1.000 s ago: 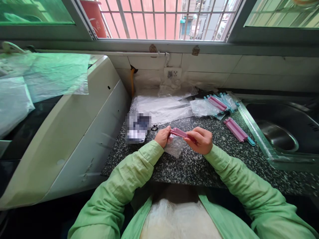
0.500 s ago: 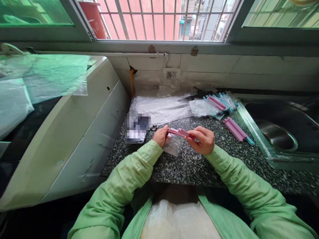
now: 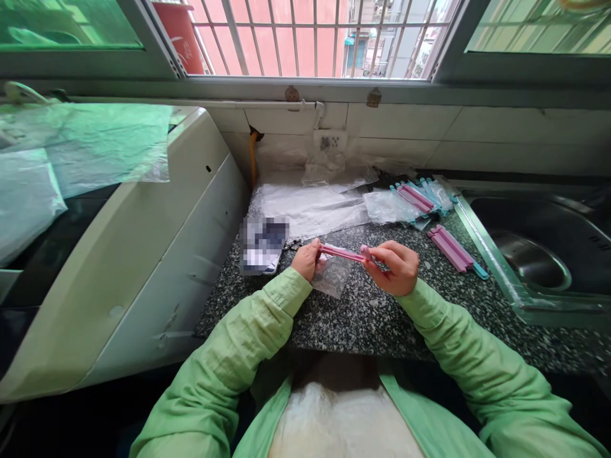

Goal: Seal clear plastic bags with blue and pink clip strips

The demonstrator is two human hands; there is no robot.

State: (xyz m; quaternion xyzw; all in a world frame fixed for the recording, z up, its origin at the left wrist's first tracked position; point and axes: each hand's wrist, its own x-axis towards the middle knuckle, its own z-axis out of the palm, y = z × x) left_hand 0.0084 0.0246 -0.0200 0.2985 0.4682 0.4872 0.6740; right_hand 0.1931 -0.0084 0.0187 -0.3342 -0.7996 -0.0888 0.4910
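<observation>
L hand: my left hand (image 3: pixel 308 259) is pinched shut on the left end of the pink clip (image 3: pixel 342 253), held just above the counter, near its front edge.
R hand: my right hand (image 3: pixel 395 267) grips the clip's right end, fingers curled round it, thumb on top.
Clip: it spans hand to hand, nearly level. Vs 1 s ago it looks longer and thinner, w/ more bar showing between the hands; the right hand has slid out toward the sink side. I read that as the clip being drawn along or pressed down over the bag's top, but I can't tell if it's latched.
Bag: small clear bag (image 3: pixel 333 277) hangs under the clip, its lower part lying on the granite counter (image 3: pixel 372 318). It has barely shifted.
Blurred item: a pixelated patch (image 3: pixel 263 245) sits just left of my left hand, toward the counter's left edge.
Spare clips: a pink pair (image 3: pixel 452 249) lies near the counter's right edge by the sink (image 3: pixel 534 254), untouched.
Far pile: more clips, pink and blue (image 3: pixel 420 196), plus clear plastic sheets (image 3: pixel 310 207) toward the back edge by the wall.
Left side: white appliance (image 3: pixel 143 254) butts the counter's left edge.
</observation>
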